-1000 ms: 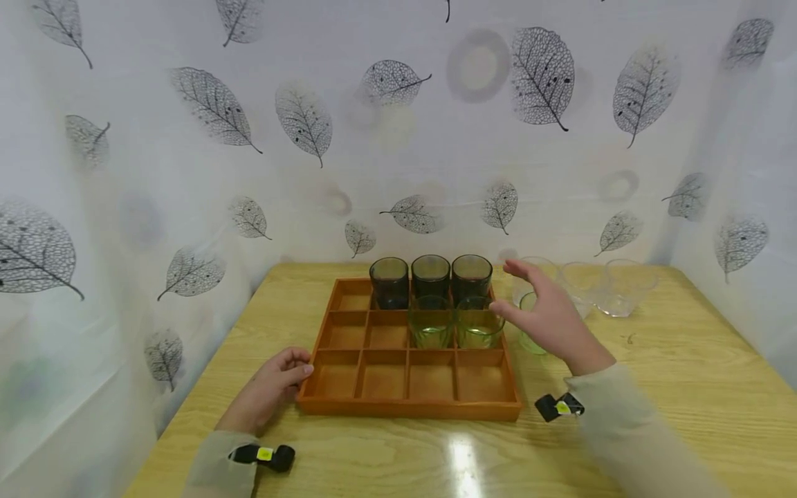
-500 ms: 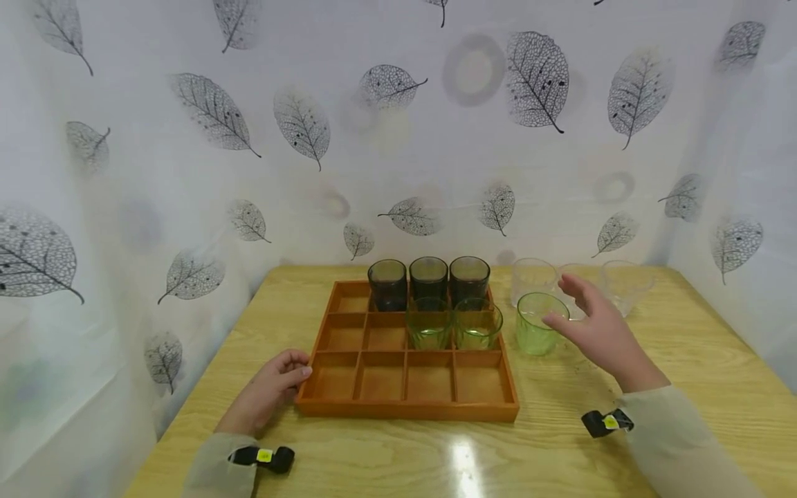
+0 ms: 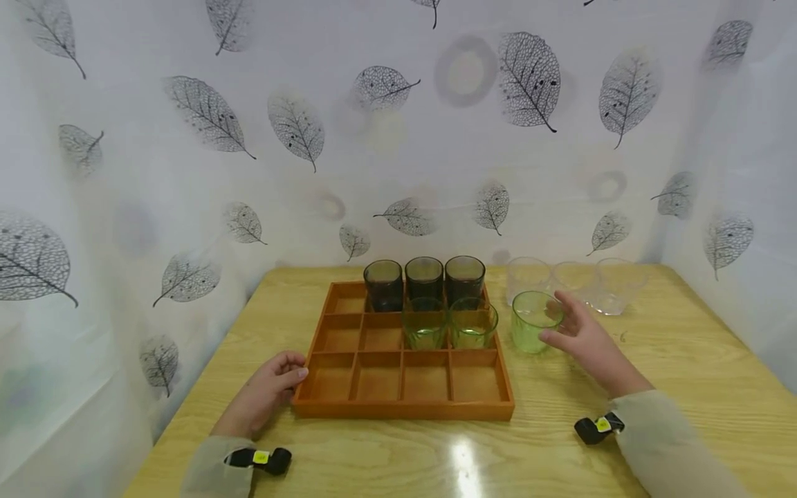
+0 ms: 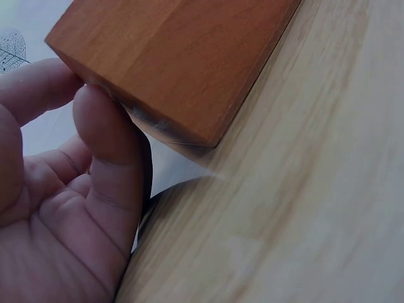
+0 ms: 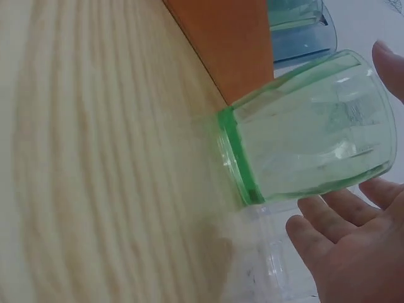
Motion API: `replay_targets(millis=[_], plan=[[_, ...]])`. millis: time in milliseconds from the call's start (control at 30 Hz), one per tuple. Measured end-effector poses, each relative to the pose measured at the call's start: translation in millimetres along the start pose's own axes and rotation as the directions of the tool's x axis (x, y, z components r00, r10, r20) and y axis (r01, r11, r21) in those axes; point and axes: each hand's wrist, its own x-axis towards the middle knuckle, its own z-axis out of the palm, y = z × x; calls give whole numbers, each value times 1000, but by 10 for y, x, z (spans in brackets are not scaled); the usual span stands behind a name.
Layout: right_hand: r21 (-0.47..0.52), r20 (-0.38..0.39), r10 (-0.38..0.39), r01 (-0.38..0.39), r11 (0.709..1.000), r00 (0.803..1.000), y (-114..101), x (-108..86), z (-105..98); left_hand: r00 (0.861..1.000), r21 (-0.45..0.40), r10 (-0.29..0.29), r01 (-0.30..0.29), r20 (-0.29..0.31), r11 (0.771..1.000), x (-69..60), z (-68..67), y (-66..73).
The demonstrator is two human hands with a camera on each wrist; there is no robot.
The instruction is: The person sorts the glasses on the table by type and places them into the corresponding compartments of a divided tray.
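Note:
A green glass [image 3: 529, 333] stands upright on the table, right of the wooden tray [image 3: 403, 410]. My right hand [image 3: 596, 349] is at its right side, thumb and fingers spread around it without a clear grip. In the right wrist view the thumb is near the rim of the glass [image 5: 309, 132], and the fingers of the hand [image 5: 360, 252] are on its other side. My left hand [image 3: 263, 393] touches the tray's left edge; the left wrist view shows the hand's [image 4: 69, 189] bent fingertips against the side of the tray [image 4: 183, 69].
Three dark glasses [image 3: 424, 280] stand in the tray's back row, with two green glasses [image 3: 473, 332] in the middle row. Several clear glasses [image 3: 528, 273] are at the back right of the table [image 3: 373, 456]. Behind hangs a leaf-patterned curtain [image 3: 423, 159].
My right hand has moved right from over the tray's right edge, past the green glass, then slightly back to it. The left hand stays at the tray.

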Motion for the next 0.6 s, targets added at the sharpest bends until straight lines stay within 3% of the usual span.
replay_targets(millis=[233, 600], plan=[[66, -6, -33, 33, 997, 999, 9, 13, 105, 1000, -5, -2, 2, 9, 1000, -3, -16, 4], [-40, -53, -71, 69, 997, 996, -161, 3, 82, 1000, -9, -5, 5, -1, 1000, 3, -2, -12]])
